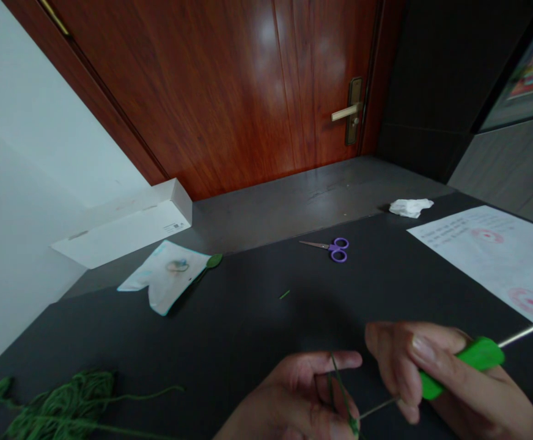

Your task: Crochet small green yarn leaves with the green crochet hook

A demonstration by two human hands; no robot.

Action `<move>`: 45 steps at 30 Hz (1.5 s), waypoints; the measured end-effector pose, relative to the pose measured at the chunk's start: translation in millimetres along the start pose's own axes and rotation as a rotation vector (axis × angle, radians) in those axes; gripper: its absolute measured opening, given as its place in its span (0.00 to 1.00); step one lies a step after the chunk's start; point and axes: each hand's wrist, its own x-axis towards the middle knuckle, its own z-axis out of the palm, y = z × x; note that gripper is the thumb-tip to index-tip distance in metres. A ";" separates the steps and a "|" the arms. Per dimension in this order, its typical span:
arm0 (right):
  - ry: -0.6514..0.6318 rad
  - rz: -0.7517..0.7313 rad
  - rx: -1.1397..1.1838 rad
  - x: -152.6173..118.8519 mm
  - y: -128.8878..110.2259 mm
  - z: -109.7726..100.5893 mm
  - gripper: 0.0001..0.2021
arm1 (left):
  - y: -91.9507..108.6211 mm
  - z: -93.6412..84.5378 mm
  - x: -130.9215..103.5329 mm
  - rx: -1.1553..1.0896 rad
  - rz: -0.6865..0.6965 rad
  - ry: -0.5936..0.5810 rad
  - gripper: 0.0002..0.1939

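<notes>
Holding a crochet hook (484, 353) is the right hand (459, 380).

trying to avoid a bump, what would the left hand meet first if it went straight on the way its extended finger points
Probably the curled fingers of the right hand; the extended finger of the left hand points toward them, though depth is unclear.
</notes>
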 end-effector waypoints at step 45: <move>-0.108 -0.092 -0.269 -4.4 -3.1 -6.5 0.20 | 3.2 7.5 5.9 -0.008 -0.006 0.163 0.35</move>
